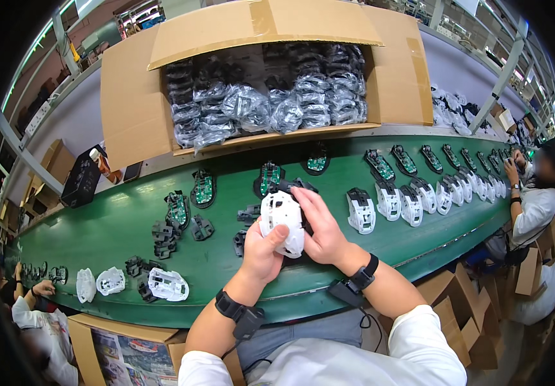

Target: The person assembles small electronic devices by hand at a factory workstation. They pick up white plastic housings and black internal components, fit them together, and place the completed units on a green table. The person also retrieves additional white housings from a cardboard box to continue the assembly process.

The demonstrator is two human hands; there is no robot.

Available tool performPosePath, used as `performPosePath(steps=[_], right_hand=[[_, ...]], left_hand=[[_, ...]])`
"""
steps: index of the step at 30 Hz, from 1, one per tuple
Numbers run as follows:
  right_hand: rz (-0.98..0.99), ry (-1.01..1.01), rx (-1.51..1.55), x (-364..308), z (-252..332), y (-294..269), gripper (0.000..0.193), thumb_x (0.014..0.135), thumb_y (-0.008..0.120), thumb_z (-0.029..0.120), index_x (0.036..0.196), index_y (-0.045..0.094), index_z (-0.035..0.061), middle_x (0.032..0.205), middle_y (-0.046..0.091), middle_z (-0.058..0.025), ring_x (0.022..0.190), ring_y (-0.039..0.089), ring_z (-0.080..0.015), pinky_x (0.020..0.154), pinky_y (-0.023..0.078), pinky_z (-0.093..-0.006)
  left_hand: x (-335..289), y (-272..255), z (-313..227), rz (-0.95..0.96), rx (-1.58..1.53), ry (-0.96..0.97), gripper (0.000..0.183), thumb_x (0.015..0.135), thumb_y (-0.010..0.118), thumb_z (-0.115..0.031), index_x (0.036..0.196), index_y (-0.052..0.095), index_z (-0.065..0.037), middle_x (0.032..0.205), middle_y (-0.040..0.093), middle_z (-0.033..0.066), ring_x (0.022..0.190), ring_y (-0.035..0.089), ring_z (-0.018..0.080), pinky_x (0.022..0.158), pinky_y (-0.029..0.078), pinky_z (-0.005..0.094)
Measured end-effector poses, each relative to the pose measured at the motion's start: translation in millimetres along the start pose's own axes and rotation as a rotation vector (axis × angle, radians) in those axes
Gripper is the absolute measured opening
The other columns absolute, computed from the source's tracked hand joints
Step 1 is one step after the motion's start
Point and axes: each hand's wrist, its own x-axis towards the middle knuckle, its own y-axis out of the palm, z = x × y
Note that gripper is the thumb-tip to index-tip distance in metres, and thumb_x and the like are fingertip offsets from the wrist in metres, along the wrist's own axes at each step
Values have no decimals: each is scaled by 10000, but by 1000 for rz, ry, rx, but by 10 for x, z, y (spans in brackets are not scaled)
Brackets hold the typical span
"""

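Note:
In front of me both hands hold a white mouse shell [281, 212] with a black part at its far end. My left hand [261, 256] is closed round its lower left, the thumb lying across the near end. From the right side, my right hand [324, 233] presses against the shell with its fingers stretched along the edge. Just beyond it lies a green circuit board [270, 175] on a black base. Small black plastic parts [248, 213] lie left of the shell, partly hidden by my hand. Both wrists carry black bands.
On the green work surface [329, 270] stand rows of white shells [361, 211] and circuit boards [379, 166] at right. More white shells [168, 284] lie at left. An open cardboard box [133, 96] of bagged black parts stands behind. Co-workers [538, 193] sit at both ends.

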Motion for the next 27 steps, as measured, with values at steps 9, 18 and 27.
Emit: performPosePath(steps=[9,18,27], right_hand=[[49,72,19,-34,96,-106,826,721,870,73,1435,473,-44,1470,531,-229,1041,698,-272,800,600,-315],[-169,100,375,-96,109,-187,839,772,917,231,1429,490,-69,1319,655,-193,1190,666,-259,939,572,-345],[-69,-102,-7,-45,77,-57,800,716,920,385,1289,613,-82,1360,624,-276,1277,615,-402,1063,504,-437]], left_hand=[[-38,28,-142,-92,246,124,524,861,840,-220,1268,583,-12,1132,697,62,1003,689,169,890,561,340],[-46,-37,-200,-145,1572,688,573,699,900,-271,1140,640,-13,942,718,158,808,722,347,694,590,402],[-116,45,-159,-62,1582,658,658,688,875,-245,1227,611,24,937,701,155,790,715,329,679,585,396]])
